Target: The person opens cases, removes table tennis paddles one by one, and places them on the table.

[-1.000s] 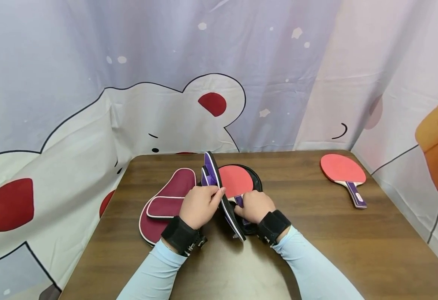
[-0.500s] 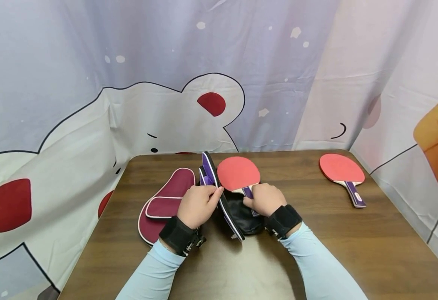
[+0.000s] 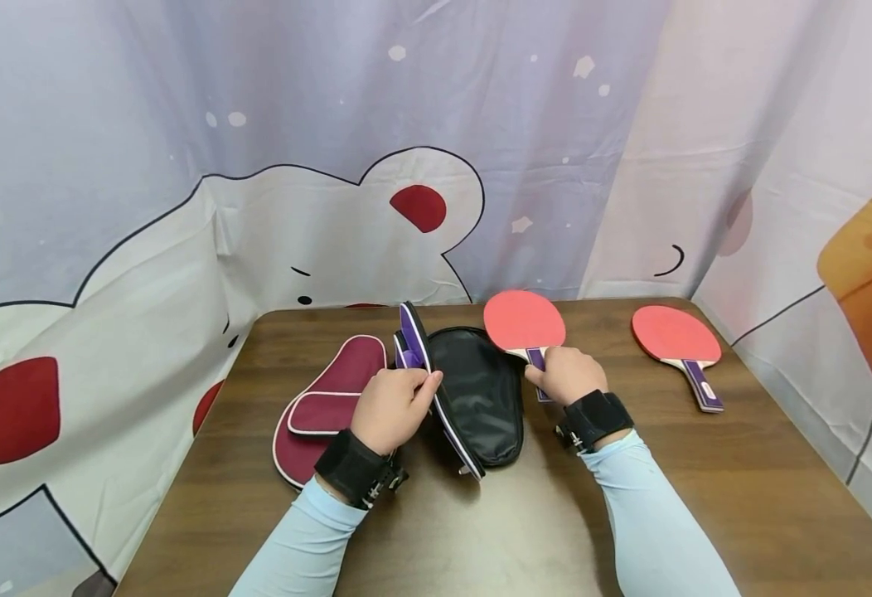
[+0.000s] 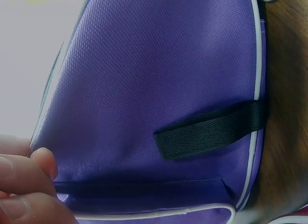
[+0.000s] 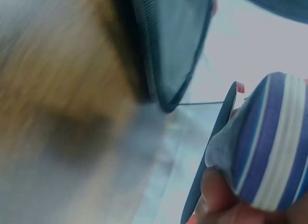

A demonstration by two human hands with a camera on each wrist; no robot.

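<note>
In the head view my left hand (image 3: 391,410) pinches the raised edge of a purple paddle case (image 4: 159,79), which is unzipped and spread apart. Its black lining (image 3: 481,398) lies face up on the table. A black strap loop (image 4: 211,130) shows on the purple side in the left wrist view. My right hand (image 3: 569,375) grips the handle of a red table tennis paddle (image 3: 524,321), just right of the case. The handle's striped butt end (image 5: 272,142) fills the right side of the right wrist view.
A maroon paddle case (image 3: 350,365) with white piping lies left of the purple one, partly behind my left hand. Another red paddle (image 3: 676,334) rests at the back right of the wooden table (image 3: 704,497). A printed curtain (image 3: 317,99) hangs behind the table.
My right hand has drawn the paddle out of the purple case and carried it to the right, uncovering the black lining. The left hand keeps its hold on the case edge, almost still.
</note>
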